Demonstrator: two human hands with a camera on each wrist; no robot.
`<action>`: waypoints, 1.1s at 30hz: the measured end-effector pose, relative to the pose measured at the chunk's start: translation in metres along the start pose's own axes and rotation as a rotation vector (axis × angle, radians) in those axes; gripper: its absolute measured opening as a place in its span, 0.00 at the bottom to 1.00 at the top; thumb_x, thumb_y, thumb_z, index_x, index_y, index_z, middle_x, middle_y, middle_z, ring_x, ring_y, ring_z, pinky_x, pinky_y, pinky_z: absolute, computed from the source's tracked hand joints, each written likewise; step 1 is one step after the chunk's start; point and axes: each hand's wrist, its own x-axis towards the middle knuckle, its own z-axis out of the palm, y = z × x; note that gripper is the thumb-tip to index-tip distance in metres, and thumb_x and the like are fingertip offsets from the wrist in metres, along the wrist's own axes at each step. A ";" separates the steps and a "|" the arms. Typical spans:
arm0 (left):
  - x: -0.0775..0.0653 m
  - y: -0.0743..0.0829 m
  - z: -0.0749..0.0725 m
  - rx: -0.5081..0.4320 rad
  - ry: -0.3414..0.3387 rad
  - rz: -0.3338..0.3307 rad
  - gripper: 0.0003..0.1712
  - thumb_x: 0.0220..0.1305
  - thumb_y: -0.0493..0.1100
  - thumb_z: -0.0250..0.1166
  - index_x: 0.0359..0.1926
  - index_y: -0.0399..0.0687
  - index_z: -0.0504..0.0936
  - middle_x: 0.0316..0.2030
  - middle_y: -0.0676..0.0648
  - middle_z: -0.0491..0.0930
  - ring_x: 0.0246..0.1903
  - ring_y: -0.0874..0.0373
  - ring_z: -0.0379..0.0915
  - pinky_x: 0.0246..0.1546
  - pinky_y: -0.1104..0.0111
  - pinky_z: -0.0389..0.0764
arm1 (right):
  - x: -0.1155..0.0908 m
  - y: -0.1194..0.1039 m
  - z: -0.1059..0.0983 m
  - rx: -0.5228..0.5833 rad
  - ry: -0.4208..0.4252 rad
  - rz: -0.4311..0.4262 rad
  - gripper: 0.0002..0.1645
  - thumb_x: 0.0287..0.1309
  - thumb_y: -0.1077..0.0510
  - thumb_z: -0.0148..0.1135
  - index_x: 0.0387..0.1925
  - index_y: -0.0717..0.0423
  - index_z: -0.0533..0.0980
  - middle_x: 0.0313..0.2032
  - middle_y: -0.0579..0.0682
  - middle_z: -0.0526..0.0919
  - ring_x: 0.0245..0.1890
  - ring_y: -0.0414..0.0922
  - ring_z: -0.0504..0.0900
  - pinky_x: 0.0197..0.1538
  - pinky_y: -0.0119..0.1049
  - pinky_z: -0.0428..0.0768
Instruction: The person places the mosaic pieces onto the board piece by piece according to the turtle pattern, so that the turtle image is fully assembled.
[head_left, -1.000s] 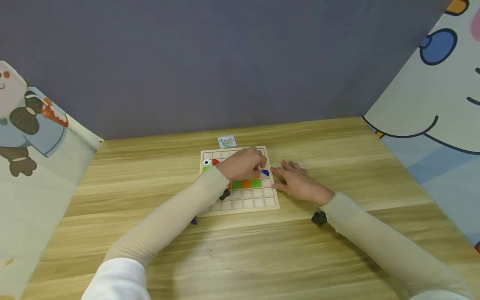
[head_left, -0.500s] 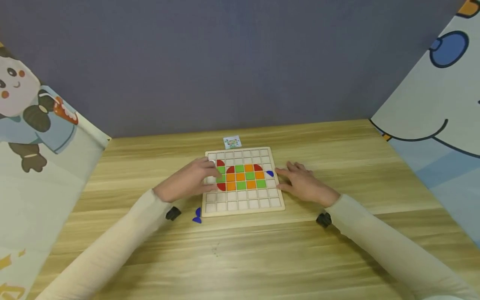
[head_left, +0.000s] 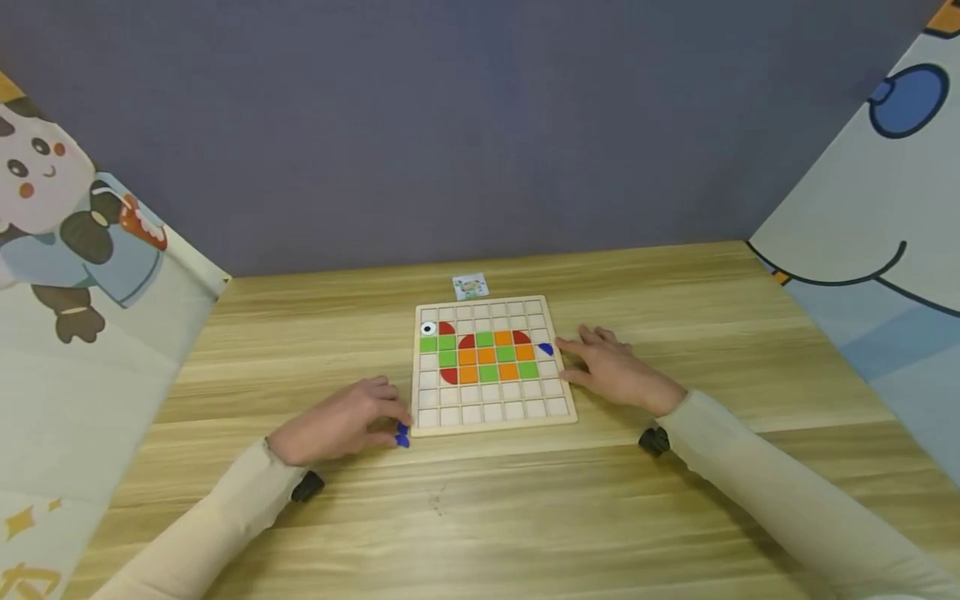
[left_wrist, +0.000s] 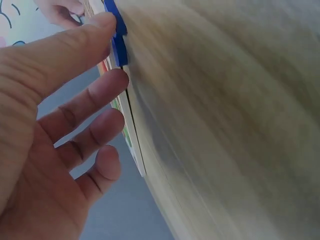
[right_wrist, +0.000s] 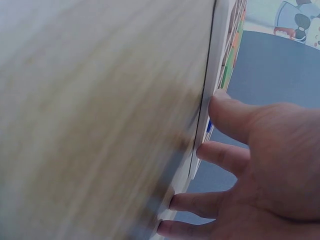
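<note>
A wooden grid board [head_left: 487,427] lies on the table, with green, orange and red tiles forming a creature shape and an eye tile [head_left: 428,328] at its upper left. My left hand [head_left: 341,419] is at two blue half-round tiles [head_left: 402,441] beside the board's lower-left corner. In the left wrist view the thumb overlaps these blue tiles [left_wrist: 119,51], and three fingers are loosely bent; whether the thumb touches is unclear. My right hand [head_left: 617,371] rests with spread fingers, thumb and index finger against the board's right edge. Another blue half-round tile [head_left: 546,349] sits tilted near that edge.
A small picture card [head_left: 470,286] lies behind the board. A dark grey partition [head_left: 480,133] rises at the table's far edge, with cartoon-printed panels on the left [head_left: 150,333] and right [head_left: 855,200].
My left hand has moved from the board's right part, back past its left side, down to the two blue tiles. The right hand stays at the board's edge.
</note>
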 end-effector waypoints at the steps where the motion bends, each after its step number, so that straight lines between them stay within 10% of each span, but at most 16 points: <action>1: 0.001 0.001 0.001 0.003 0.006 0.005 0.15 0.50 0.46 0.74 0.42 0.53 0.84 0.37 0.60 0.77 0.39 0.65 0.66 0.41 0.71 0.74 | 0.000 0.000 0.000 -0.001 -0.001 0.001 0.36 0.66 0.43 0.53 0.71 0.48 0.58 0.69 0.68 0.47 0.66 0.70 0.45 0.55 0.75 0.48; 26: 0.003 0.025 -0.002 -0.029 -0.033 -0.039 0.09 0.53 0.39 0.71 0.27 0.54 0.78 0.31 0.60 0.73 0.32 0.65 0.69 0.33 0.76 0.74 | -0.001 0.001 0.002 0.009 0.003 -0.006 0.35 0.66 0.43 0.53 0.71 0.47 0.58 0.69 0.68 0.47 0.67 0.69 0.44 0.56 0.73 0.48; 33: 0.025 0.028 -0.019 -0.016 0.048 -0.091 0.09 0.51 0.37 0.72 0.31 0.52 0.80 0.31 0.58 0.75 0.32 0.63 0.70 0.32 0.76 0.75 | -0.001 0.001 0.002 0.006 0.004 -0.005 0.36 0.67 0.43 0.52 0.71 0.48 0.57 0.69 0.68 0.47 0.67 0.69 0.44 0.56 0.74 0.48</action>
